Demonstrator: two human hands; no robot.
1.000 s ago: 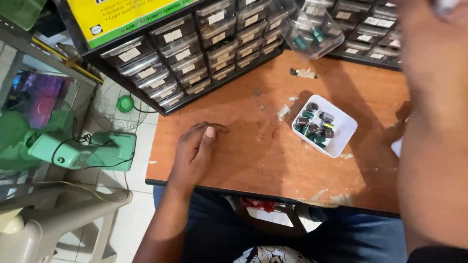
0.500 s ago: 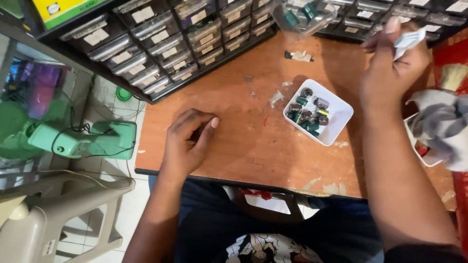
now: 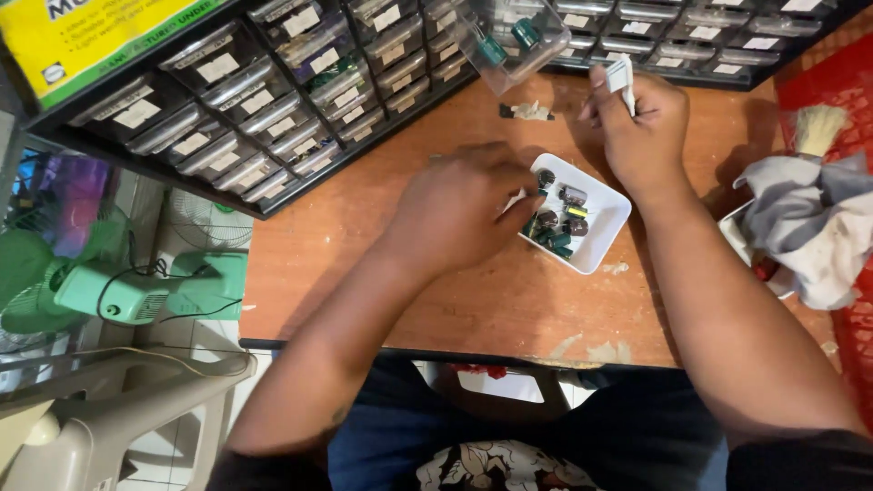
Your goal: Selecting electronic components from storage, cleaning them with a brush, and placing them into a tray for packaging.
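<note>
A small white square tray point(image 3: 607, 238) of dark cylindrical electronic parts point(image 3: 556, 221) sits on the wooden table point(image 3: 473, 300). My left hand point(image 3: 459, 209) hovers at the tray's left edge, fingers curled down onto the tray's left rim; I cannot tell whether it holds a part. My right hand point(image 3: 637, 118) is raised just behind the tray, fingers pinched on a small white flat piece point(image 3: 622, 76). A clear plastic drawer point(image 3: 511, 36) with green parts hangs out of the cabinet above.
Two black cabinets of small clear drawers point(image 3: 273, 100) line the table's back. A grey cloth point(image 3: 809, 223) and a brush point(image 3: 818, 129) lie at the right beside a red surface. A green fan point(image 3: 127, 291) and a plastic chair point(image 3: 109, 418) stand at the left, off the table.
My left hand has moved right from the bare table to the tray's edge. My right hand has come down and left, closer to the tray, still pinching the white piece.
</note>
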